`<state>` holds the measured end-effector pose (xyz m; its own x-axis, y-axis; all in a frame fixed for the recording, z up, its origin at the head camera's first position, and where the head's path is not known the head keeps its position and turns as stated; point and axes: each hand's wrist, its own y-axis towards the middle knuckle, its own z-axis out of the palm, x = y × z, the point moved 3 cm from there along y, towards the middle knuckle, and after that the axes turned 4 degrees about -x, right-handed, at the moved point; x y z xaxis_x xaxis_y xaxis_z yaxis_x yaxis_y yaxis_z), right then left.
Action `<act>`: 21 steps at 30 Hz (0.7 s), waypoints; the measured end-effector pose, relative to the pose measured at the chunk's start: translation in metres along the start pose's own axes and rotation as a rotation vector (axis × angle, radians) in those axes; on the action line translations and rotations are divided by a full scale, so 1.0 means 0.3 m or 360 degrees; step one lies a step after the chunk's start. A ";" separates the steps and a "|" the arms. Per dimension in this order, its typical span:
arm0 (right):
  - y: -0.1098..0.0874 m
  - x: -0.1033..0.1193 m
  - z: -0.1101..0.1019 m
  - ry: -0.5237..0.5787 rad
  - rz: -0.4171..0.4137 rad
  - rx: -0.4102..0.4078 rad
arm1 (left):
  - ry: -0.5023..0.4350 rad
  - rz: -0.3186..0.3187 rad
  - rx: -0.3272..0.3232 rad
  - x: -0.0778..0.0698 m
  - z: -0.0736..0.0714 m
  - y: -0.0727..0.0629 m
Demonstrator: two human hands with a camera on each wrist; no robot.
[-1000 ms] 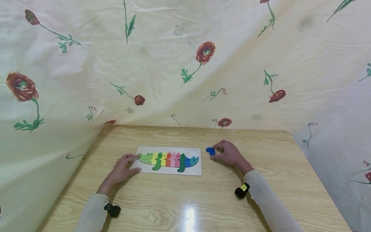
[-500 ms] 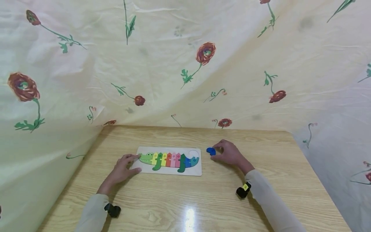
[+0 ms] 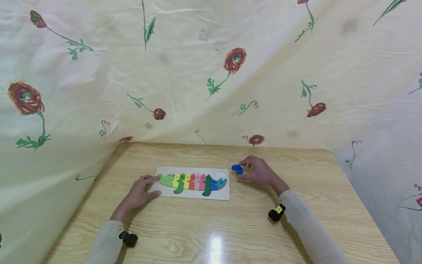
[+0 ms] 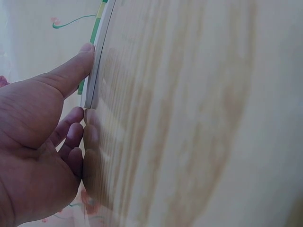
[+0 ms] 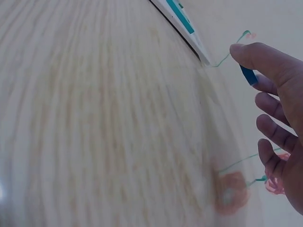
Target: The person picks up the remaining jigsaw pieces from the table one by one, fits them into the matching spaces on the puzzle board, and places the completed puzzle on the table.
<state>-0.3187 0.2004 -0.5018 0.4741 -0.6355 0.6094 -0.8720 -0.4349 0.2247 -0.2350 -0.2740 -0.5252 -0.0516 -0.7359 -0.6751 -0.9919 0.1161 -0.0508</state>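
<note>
A white puzzle board (image 3: 191,195) lies flat on the table, bearing a crocodile of several coloured pieces, from a green head to a teal piece at the tail. Beside that tail shows a bare white recess (image 3: 220,175). My left hand (image 3: 139,191) rests at the board's left end, its thumb (image 4: 78,66) and index finger touching the top. Between thumb and index finger, my right hand (image 3: 260,171) pinches a curved blue puzzle piece (image 3: 237,169) just right of the board. The right wrist view shows only a sliver of this blue piece (image 5: 247,74).
The wooden table (image 3: 197,223) extends around the board on all sides. Behind it and along both sides hangs a pale cloth (image 3: 184,73) with printed red flowers. A black wrist camera (image 3: 128,239) sits on the left sleeve, another black camera (image 3: 276,213) on the right.
My right hand has shifted slightly left and away from me, carrying the blue puzzle piece a little nearer the board's upper right corner. The left hand and the board stay put.
</note>
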 end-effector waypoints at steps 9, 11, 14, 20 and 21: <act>0.025 0.021 0.015 0.0034 0.0044 0.0061 | -0.0017 -0.0001 0.0006 -0.007 -0.003 -0.003; 0.029 0.025 0.020 0.0042 0.0044 0.0072 | -0.0019 -0.0005 0.0008 -0.008 -0.004 -0.003; 0.035 0.033 0.029 0.0063 0.0042 0.0084 | -0.0021 -0.0007 0.0004 -0.008 -0.005 -0.002; 0.045 0.057 0.049 0.0106 0.0041 0.0123 | -0.0017 0.0008 0.0001 -0.007 -0.005 -0.003; 0.047 0.060 0.052 0.0111 0.0048 0.0126 | -0.0018 0.0006 0.0001 -0.007 -0.004 -0.004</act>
<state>-0.3204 0.1728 -0.4997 0.4355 -0.6044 0.6671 -0.8720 -0.4672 0.1461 -0.2340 -0.2735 -0.5228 -0.0541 -0.7278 -0.6836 -0.9917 0.1194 -0.0485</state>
